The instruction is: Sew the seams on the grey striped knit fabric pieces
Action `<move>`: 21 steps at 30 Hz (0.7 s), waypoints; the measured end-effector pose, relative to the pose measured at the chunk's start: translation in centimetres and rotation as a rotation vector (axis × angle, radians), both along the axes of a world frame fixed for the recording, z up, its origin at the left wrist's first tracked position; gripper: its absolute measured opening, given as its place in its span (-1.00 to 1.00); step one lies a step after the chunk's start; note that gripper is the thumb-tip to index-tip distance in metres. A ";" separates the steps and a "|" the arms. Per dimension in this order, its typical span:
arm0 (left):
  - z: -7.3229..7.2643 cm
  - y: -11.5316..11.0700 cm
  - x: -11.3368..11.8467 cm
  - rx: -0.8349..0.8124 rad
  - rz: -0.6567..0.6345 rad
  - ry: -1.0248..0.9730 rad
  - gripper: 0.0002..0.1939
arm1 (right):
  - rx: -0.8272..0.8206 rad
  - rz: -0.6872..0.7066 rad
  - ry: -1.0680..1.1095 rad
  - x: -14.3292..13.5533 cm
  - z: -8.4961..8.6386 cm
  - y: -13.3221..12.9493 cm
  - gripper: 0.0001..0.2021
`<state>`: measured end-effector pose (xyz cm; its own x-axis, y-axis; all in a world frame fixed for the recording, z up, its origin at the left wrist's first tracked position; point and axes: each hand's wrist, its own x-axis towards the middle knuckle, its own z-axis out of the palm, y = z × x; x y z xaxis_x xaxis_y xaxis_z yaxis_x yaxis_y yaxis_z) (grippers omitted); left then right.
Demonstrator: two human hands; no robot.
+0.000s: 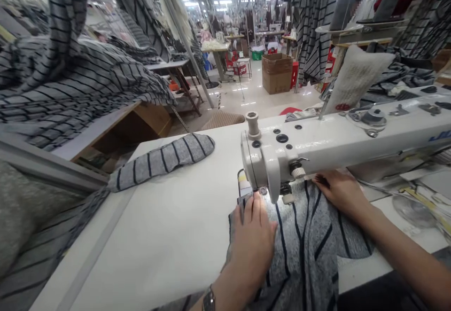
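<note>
Beneath the head of the white metal sewing machine (317, 151), a grey fabric with dark stripes (287, 250) lies at the stitching area and spreads from there toward the wearer. The left hand (252, 236) rests palm-down on this fabric, just in front of the machine's head; its fingers are nearly straight, close together and laid flat, gripping nothing that shows. A dark wristwatch (209, 299) is worn on that wrist. The right hand (340, 189) is at the fabric to the right of the machine's head, close under its arm; its fingers are bent toward the cloth, but whether they pinch it cannot be told.

Writing: blue lettering (440, 136) on the machine's arm appears to begin "JU"; the remainder is cut off by the picture's edge. A red mark (342, 107) on the off-white knitted cloth (364, 71) behind the machine is not legible.

Left of the machine, well apart from its head, a narrow, round-ended grey striped piece (165, 160) lies on the smooth white tabletop (169, 236). Farther beyond the machine, a brown cardboard box (276, 76) stands on the pale, shiny floor (253, 96).
</note>
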<state>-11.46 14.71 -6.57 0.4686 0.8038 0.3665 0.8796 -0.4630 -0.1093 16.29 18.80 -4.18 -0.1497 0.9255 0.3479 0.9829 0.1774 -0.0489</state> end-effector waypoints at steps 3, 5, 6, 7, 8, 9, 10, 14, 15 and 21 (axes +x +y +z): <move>0.4 1.6 -2.6 -0.016 -0.150 0.013 -0.51 | -0.129 0.015 0.057 -1.4 1.4 -3.0 -0.73; 1.8 4.7 -5.0 -0.050 -0.387 0.053 -0.52 | -0.274 0.119 0.263 -3.6 2.0 -6.0 -0.64; 2.6 6.4 -6.0 -0.098 -0.489 0.075 -0.55 | -0.400 0.235 0.429 -4.9 2.0 -7.5 -0.70; 3.5 7.9 -6.7 -0.136 -0.552 0.088 -0.59 | -0.499 0.338 0.600 -6.3 1.8 -8.7 -0.77; 4.2 9.0 -6.9 -0.168 -0.569 0.100 -0.63 | -0.538 0.417 0.735 -7.7 1.4 -9.7 -0.83; 4.6 9.6 -6.7 -0.170 -0.535 0.096 -0.65 | -0.508 0.502 0.816 -8.9 0.8 -10.4 -0.88; 4.8 9.6 -6.2 -0.155 -0.454 0.076 -0.66 | -0.452 0.577 0.853 -10.0 0.2 -10.7 -0.89; 3.1 6.4 -3.5 -0.140 -0.157 0.027 -0.58 | -0.055 0.707 0.642 -11.6 -1.6 -10.4 -0.80; 2.6 5.8 -3.2 -0.161 -0.150 0.029 -0.48 | 0.036 0.704 0.562 -11.5 -1.6 -10.2 -0.80; 3.2 7.3 -4.1 -0.269 -0.350 -0.005 -0.56 | 0.206 0.733 0.303 -11.3 0.2 -9.8 -0.74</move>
